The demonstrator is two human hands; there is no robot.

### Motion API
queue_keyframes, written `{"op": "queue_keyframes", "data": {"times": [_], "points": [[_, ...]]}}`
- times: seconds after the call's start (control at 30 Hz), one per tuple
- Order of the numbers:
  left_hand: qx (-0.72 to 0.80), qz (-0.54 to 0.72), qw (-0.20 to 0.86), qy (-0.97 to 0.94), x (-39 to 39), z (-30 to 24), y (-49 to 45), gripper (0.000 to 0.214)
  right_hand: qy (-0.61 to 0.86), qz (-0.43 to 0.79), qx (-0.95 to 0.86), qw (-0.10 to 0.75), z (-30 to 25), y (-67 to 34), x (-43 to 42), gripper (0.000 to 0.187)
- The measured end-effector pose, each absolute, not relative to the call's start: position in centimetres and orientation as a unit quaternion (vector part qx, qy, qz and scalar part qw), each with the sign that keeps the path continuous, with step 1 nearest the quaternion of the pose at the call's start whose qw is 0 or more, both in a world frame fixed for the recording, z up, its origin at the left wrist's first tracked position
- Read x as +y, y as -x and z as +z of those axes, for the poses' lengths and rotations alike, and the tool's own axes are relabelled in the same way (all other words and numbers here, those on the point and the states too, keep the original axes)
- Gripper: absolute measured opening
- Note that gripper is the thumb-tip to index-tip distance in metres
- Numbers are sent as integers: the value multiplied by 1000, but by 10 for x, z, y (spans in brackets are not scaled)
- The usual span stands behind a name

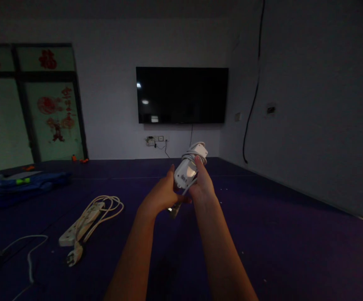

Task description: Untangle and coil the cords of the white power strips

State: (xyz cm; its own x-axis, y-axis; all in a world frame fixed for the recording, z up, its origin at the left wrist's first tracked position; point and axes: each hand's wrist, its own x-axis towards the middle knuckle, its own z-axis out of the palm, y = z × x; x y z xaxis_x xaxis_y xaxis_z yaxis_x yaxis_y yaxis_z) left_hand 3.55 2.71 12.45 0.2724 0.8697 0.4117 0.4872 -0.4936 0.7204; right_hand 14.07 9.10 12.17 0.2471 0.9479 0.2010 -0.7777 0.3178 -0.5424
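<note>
Held up in front of me is a white power strip (184, 172), tilted, with its cord (188, 156) wound around the far end. My left hand (165, 190) is closed on the near end from the left side. On the right side my right hand (203, 182) grips the strip, its thumb pressing beside the wound cord. A loose length of cord runs down between the hands. Below them hangs a small pale piece (174, 209), perhaps the plug, too dim to make out. To the left, a second power strip (84, 223) lies on the dark blue floor with its cord looped and its plug (75, 255) in front.
Another thin white cable (30, 257) curves across the floor (278, 251) at lower left. Blue fabric (43, 182) lies farther back on that side. A television (183, 95) hangs on the far wall above sockets (156, 140). A black cable (253, 108) dangles along the right wall.
</note>
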Motion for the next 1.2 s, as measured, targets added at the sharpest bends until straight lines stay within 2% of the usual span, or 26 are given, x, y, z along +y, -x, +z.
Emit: {"op": "queue_keyframes", "data": {"times": [0.07, 0.2, 0.33, 0.5, 0.57, 0.67, 0.77, 0.93, 1.03, 1.13, 1.2], "points": [[468, 392, 220, -761, 28, 124, -40, 102, 157, 544, -250, 785, 124, -145, 90, 32], [466, 389, 181, -774, 31, 123, -42, 91, 129, 525, -273, 796, 131, -152, 82, 27], [430, 451, 200, -756, 31, 125, -43, 83, 110, 555, -320, 760, 139, -158, 74, 26], [378, 515, 251, -727, 31, 132, -41, 48, 102, 608, -341, 710, 142, -166, 69, 22], [375, 527, 252, -720, 31, 135, -39, 39, 73, 607, -343, 713, 143, -164, 67, 40], [377, 539, 269, -704, 28, 138, -36, 36, 53, 574, -370, 728, 143, -155, 63, 71], [369, 539, 303, -694, 23, 141, -34, 36, 64, 520, -404, 750, 144, -146, 60, 90], [336, 528, 351, -697, 16, 143, -34, 27, 60, 472, -490, 730, 145, -143, 52, 97], [310, 527, 361, -704, 16, 142, -36, 32, 63, 441, -538, 715, 146, -147, 45, 111], [334, 498, 321, -733, 14, 143, -35, 31, 76, 412, -568, 709, 146, -152, 41, 121], [385, 482, 270, -739, 12, 144, -31, 27, 88, 393, -586, 704, 145, -154, 41, 116]]}}
